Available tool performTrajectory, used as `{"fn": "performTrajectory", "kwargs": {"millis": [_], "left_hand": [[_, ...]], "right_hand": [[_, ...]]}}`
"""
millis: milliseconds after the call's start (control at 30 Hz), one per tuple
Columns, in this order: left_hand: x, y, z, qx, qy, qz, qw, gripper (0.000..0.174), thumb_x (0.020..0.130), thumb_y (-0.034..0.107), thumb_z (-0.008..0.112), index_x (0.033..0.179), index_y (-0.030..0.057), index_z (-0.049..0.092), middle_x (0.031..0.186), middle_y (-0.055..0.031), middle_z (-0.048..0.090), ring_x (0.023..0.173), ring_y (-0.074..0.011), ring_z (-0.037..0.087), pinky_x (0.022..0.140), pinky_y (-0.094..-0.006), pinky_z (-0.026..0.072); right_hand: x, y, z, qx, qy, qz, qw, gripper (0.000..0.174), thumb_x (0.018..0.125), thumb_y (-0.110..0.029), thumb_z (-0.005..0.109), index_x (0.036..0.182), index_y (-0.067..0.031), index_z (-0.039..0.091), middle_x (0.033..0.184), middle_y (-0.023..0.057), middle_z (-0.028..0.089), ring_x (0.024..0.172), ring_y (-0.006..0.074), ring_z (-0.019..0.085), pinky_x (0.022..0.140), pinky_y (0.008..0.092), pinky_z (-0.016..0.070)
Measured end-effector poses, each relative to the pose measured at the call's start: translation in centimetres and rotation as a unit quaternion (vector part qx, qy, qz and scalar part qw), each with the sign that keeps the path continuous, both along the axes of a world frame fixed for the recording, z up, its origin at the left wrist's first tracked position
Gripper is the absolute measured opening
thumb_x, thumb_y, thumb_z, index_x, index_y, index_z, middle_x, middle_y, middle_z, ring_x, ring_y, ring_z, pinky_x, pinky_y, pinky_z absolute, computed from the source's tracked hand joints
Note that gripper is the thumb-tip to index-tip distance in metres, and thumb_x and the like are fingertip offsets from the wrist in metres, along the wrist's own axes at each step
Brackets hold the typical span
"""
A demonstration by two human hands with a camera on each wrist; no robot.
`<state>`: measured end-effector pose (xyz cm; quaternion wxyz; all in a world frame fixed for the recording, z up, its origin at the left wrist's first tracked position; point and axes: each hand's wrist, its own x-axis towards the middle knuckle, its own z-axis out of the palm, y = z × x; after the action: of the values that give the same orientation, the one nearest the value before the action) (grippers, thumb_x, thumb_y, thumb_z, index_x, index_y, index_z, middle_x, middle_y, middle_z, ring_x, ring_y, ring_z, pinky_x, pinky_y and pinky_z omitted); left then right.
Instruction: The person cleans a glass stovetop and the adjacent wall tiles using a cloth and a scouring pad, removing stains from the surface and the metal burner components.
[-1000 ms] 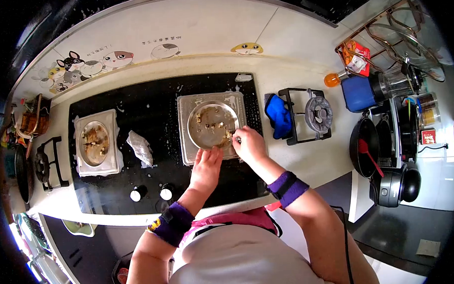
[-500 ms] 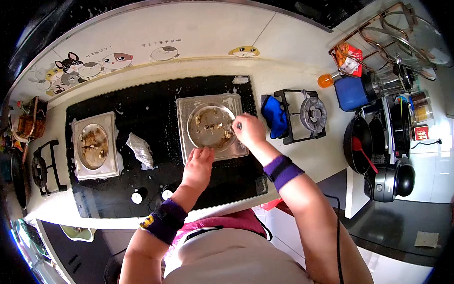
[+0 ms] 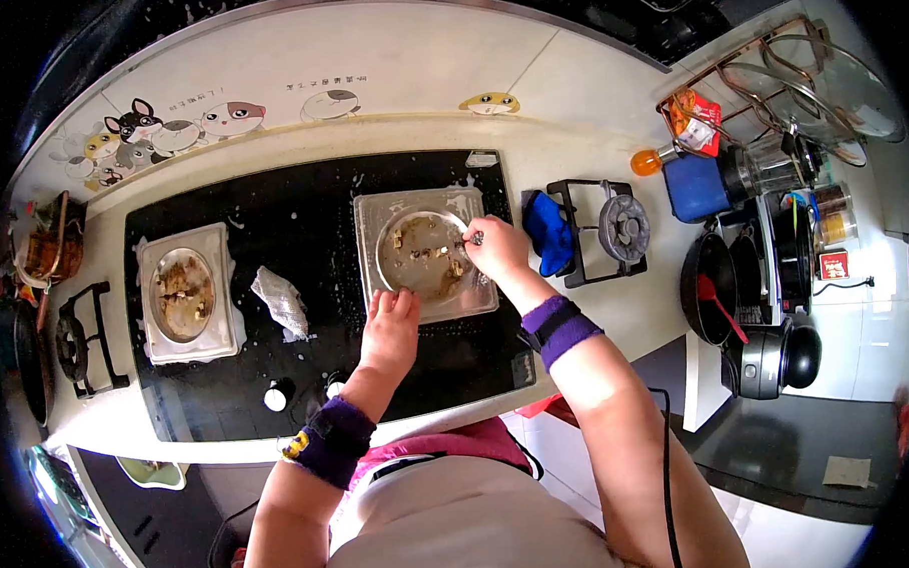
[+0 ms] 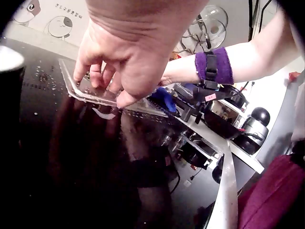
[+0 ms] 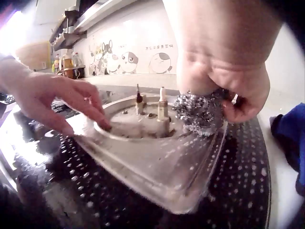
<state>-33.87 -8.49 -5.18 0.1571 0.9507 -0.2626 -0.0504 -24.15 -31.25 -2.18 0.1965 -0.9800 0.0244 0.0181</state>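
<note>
My right hand [image 3: 499, 250] grips a steel wool scrubber [image 5: 199, 112], which lies against the rim of the round well in the square metal burner plate [image 3: 453, 306]. In the right wrist view the scrubber stands beside the burner's upright pins [image 5: 163, 113]. My left hand [image 3: 389, 331] rests its extended fingertips on the plate's near left part. Brown residue marks the well. A second burner plate [image 3: 228, 337], also stained brown inside, lies on the left of the black glass hob [image 3: 322, 229]. Between the plates is a crumpled grey cloth [image 3: 280, 302].
Right of the hob are a blue cloth [image 3: 548, 231] and a pan support [image 3: 582, 270] with a burner part [image 3: 625, 228]. Farther right stand a black pan [image 3: 698, 306] and a rice cooker [image 3: 768, 361]. Another pan support [image 3: 101, 336] is at the far left.
My right hand, with the scrubber, has moved up along the right side of the well. My left hand has shifted slightly left on the plate's near edge.
</note>
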Motion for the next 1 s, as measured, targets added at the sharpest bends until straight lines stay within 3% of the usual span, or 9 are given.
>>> {"fn": "performTrajectory", "kwargs": {"millis": [100,200,233,367,500,633,833,933,1000], "left_hand": [[-0.1,0.0,0.3,-0.006,-0.003,0.002,1.0,0.052,0.084,0.012,0.059,0.135,0.0017,0.053,0.126,-0.0113,0.053,0.119,-0.031,0.049,0.116,-0.0463,0.0329],[-0.2,0.0,-0.3,0.004,-0.028,-0.005,1.0,0.052,0.085,0.013,0.058,0.135,0.0016,0.053,0.124,-0.0111,0.053,0.119,-0.0307,0.049,0.116,-0.0464,0.0328],[-0.2,0.0,-0.4,0.002,-0.031,-0.005,1.0,0.051,0.085,0.013,0.058,0.135,0.0015,0.054,0.124,-0.0109,0.053,0.12,-0.0307,0.049,0.116,-0.0466,0.0327],[-0.1,-0.1,-0.3,0.009,-0.027,-0.005,1.0,0.05,0.085,0.014,0.058,0.133,0.0012,0.055,0.124,-0.0106,0.053,0.12,-0.0303,0.049,0.117,-0.0471,0.0319],[-0.1,-0.2,-0.4,0.006,-0.018,-0.003,1.0,0.05,0.085,0.013,0.057,0.133,0.0012,0.055,0.124,-0.0102,0.053,0.12,-0.0297,0.048,0.117,-0.0476,0.0312],[-0.2,-0.1,-0.6,0.004,-0.046,0.003,0.999,0.049,0.085,0.013,0.057,0.133,0.001,0.055,0.123,-0.0102,0.053,0.119,-0.0295,0.049,0.117,-0.0476,0.031],[-0.3,-0.1,-0.6,0.008,-0.058,0.002,0.998,0.049,0.085,0.014,0.057,0.133,0.0007,0.055,0.125,-0.0103,0.053,0.119,-0.0291,0.048,0.117,-0.0471,0.0305],[-0.2,-0.2,-0.8,0.006,-0.065,-0.001,0.998,0.049,0.086,0.015,0.057,0.133,0.0005,0.055,0.125,-0.01,0.052,0.119,-0.029,0.048,0.117,-0.0474,0.0303],[-0.3,-0.2,-1.0,0.006,-0.07,-0.002,0.998,0.048,0.086,0.016,0.057,0.132,0.0004,0.055,0.124,-0.0098,0.052,0.118,-0.029,0.048,0.117,-0.0479,0.0302]], "right_hand": [[-2.4,-0.2,0.2,-0.055,-0.03,0.088,0.994,0.008,0.078,-0.019,0.075,0.085,-0.0157,0.071,0.093,0.0041,0.065,0.09,0.0268,0.067,0.074,0.0404,0.0554],[-3.5,-0.2,1.3,-0.052,0.011,0.084,0.995,0.008,0.081,-0.021,0.073,0.085,-0.0151,0.071,0.092,0.0035,0.065,0.092,0.0258,0.067,0.074,0.0393,0.0556],[-3.5,-0.6,1.0,-0.061,-0.028,0.128,0.99,0.007,0.082,-0.023,0.072,0.084,-0.0161,0.07,0.091,0.0022,0.064,0.09,0.025,0.066,0.073,0.0388,0.0556],[-1.1,-0.8,1.2,-0.149,-0.003,0.178,0.973,0.004,0.08,-0.019,0.072,0.081,-0.0173,0.069,0.091,0.0005,0.063,0.087,0.0243,0.065,0.071,0.039,0.055],[-0.4,-0.3,0.7,-0.163,-0.016,0.14,0.977,0.006,0.077,-0.019,0.073,0.08,-0.0173,0.07,0.093,0.0012,0.064,0.088,0.0253,0.066,0.071,0.0397,0.055],[-2.9,0.0,1.8,-0.053,0.107,0.058,0.991,0.015,0.074,-0.027,0.074,0.086,-0.0179,0.073,0.102,0.0025,0.066,0.093,0.0285,0.069,0.074,0.0429,0.0558],[-3.0,0.3,2.9,-0.086,0.057,0.122,0.987,0.021,0.076,-0.023,0.077,0.095,-0.0171,0.07,0.102,0.0031,0.066,0.098,0.0273,0.067,0.078,0.0419,0.0557],[-3.2,0.2,2.1,-0.009,0.036,0.123,0.992,0.02,0.079,-0.017,0.076,0.097,-0.0171,0.068,0.1,0.0019,0.065,0.097,0.0262,0.066,0.079,0.0397,0.0559],[-3.2,-0.2,1.6,-0.029,0.003,0.146,0.989,0.015,0.08,-0.014,0.074,0.094,-0.0168,0.069,0.101,0.0014,0.066,0.096,0.0262,0.065,0.078,0.0389,0.0562]]}}
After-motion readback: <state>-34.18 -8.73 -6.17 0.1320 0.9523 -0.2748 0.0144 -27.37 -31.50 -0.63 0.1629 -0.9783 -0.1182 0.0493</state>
